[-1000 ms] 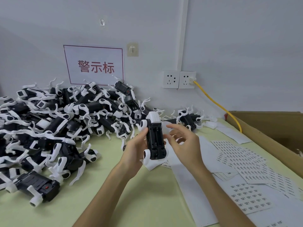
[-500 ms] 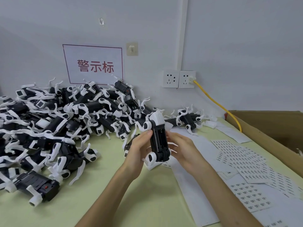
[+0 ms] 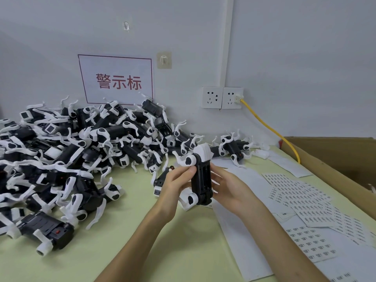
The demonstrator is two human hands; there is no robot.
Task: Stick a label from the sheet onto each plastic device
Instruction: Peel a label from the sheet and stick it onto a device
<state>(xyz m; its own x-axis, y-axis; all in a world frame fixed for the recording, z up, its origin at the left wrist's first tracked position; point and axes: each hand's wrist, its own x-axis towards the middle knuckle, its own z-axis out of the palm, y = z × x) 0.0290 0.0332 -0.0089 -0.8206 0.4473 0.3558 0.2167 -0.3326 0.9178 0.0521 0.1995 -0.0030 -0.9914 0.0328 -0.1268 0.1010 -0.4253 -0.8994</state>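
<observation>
A black plastic device (image 3: 201, 178) with white legs stands upright above the green table, its underside facing me. My left hand (image 3: 175, 184) grips its left side, thumb near the top. Against its right side lies my right hand (image 3: 227, 186), fingers pressed to the black body. Whether a label is under those fingers cannot be seen. Sheets of small printed labels (image 3: 301, 198) lie on the table to the right.
A big pile of black-and-white devices (image 3: 77, 151) fills the left and back of the table. A single device (image 3: 234, 149) lies near the wall. A cardboard box (image 3: 335, 157) stands at the right, with a yellow cable (image 3: 270, 129) from the wall sockets (image 3: 222, 97).
My right hand has closed in from apart onto the device's right side. The device has tilted and shifted slightly right in my left hand.
</observation>
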